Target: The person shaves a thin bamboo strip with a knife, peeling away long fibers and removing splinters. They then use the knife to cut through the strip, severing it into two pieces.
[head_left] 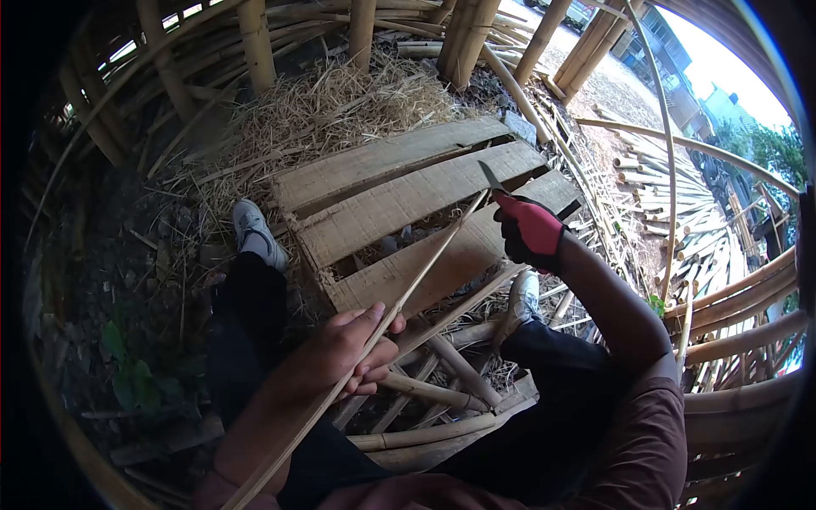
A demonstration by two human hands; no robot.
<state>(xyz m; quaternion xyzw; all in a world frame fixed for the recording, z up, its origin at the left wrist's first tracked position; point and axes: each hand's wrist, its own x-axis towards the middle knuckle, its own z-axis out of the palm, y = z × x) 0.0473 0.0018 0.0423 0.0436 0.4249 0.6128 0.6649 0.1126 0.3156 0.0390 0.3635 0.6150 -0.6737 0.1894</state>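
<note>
My bare left hand (361,348) is closed around a long, thin bamboo strip (429,265), which slants from the lower left up toward the right. In a red and black glove, my right hand (531,231) grips a knife (490,177); its handle is hidden by the fingers. The blade points up and to the left, close to the strip's far end. Whether blade and strip touch I cannot tell. Beneath both lies a low slatted wooden platform (399,206) with gaps between its boards.
Shavings (340,110) are heaped behind the platform. Upright bamboo poles (361,34) stand at the back. Cut bamboo lengths (680,212) lie outside at the right. My shoes (255,229) flank the platform, and crossed bamboo pieces (442,387) lie below my hands.
</note>
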